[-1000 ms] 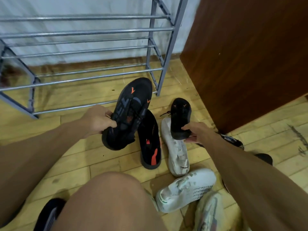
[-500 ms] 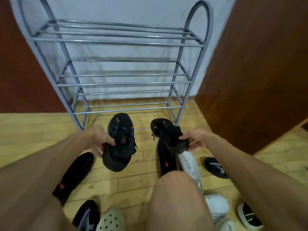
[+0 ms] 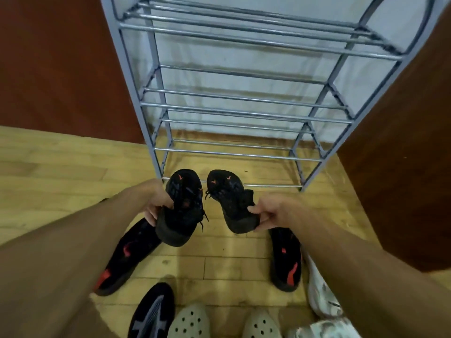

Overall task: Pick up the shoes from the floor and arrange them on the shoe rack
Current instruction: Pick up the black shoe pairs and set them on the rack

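Since a moment ago both shoes have swung level, toes now aimed at the rack. From the grips outward: the left hand [image 3: 156,203] clamps the heel of one black mesh trainer with orange marks [image 3: 181,206]; the right hand [image 3: 266,212] pinches the heel of its black orange-marked mate [image 3: 231,201]. Both long axes run toward twelve o'clock, where the grey tubular metal shoe rack [image 3: 244,154] stands, its lowest rails just beyond the toes. Neither hand looks nearer.
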Motion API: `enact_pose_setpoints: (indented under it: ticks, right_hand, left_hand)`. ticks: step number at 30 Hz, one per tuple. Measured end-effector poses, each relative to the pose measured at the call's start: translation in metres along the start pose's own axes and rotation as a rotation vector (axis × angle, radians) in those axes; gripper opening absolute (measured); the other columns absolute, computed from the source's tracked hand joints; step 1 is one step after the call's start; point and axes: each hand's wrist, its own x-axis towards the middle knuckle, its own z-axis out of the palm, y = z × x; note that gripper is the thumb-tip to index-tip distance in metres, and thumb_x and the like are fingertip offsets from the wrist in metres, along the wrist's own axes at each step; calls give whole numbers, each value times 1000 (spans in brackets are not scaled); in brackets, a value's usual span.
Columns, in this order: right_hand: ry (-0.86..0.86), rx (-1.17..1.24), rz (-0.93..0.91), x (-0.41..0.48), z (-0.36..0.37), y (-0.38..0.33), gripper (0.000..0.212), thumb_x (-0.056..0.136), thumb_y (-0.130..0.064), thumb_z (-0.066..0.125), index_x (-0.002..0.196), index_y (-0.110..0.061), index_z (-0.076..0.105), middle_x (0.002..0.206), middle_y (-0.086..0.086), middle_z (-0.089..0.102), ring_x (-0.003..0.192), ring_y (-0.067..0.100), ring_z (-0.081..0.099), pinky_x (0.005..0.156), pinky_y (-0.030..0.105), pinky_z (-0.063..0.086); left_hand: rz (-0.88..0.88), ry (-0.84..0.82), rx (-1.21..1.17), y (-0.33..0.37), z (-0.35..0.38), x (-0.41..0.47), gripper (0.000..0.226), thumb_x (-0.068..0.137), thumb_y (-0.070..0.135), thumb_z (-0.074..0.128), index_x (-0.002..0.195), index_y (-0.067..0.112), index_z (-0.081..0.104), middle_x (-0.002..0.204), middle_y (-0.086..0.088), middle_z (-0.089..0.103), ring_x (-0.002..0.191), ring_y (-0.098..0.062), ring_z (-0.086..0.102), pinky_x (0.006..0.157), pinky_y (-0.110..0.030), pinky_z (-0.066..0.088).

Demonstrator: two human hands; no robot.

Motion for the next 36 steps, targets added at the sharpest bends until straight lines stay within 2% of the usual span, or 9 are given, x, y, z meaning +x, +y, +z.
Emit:
enact_pose_setpoints:
  ticks: [3,6,10,16,24,28,31,33,36]
  right_hand:
    - [22,116,-29,44,9,7,15,90,2,59,76,-2,54,99,16,63,106,32,59,90,48,54]
    - [57,219,-67,91,14,7,4,86,2,65,88,1,62,110,16,65,106,31,62,84,46,58]
    - [75,367,-102,147,22,-5,14,86,2,65,100,4,62,116,18,65,96,29,65,80,42,58]
    - [53,449,-82,205,29,-36,29,87,0,64,115,4,59,115,18,65,99,34,68,87,42,57]
    - [-1,631,-102,249,54,-65,16,89,0,61,105,0,60,93,10,63,96,30,65,81,37,57]
    - [71,495,-128,262,63,-56,6,89,-8,65,92,-11,61,102,11,65,98,31,68,84,40,58]
    - [78,376,-189,262,62,-50,28,90,-14,64,118,-17,59,105,8,66,98,31,69,83,41,58]
    - [62,388,-196,262,60,-51,33,90,-10,63,123,-14,59,108,10,65,98,31,68,83,41,58]
    - [51,430,-211,263,58,-54,35,88,-1,63,122,-9,61,102,7,64,102,28,66,82,40,59]
  left_hand:
    - [0,50,-82,-1,6,39,14,87,3,61,91,-8,54,81,-22,64,67,-29,63,69,-45,58]
    - [29,108,-174,-1,14,81,23,85,6,64,100,-11,62,97,-23,68,76,-31,66,68,-43,59]
    - [96,172,-218,10,15,132,20,88,9,60,106,2,61,106,-15,65,93,-31,62,72,-39,57]
    - [106,320,-126,23,10,207,16,92,15,54,102,3,58,107,-24,66,97,-40,64,82,-54,56]
    - [139,437,-183,30,18,262,30,95,25,47,117,10,62,104,-16,68,92,-35,65,81,-45,56]
    - [63,473,-221,22,34,262,37,88,33,47,117,15,62,119,-15,60,97,-32,60,77,-34,50]
    - [33,376,-272,17,42,253,48,87,36,49,134,27,46,128,-11,54,98,-32,62,78,-39,57]
    - [-26,228,-484,15,45,246,45,92,24,50,136,30,40,120,-8,58,88,-30,67,68,-38,60]
    - [-28,207,-720,12,44,244,53,91,6,55,140,23,43,122,-9,60,98,-29,66,77,-44,60]
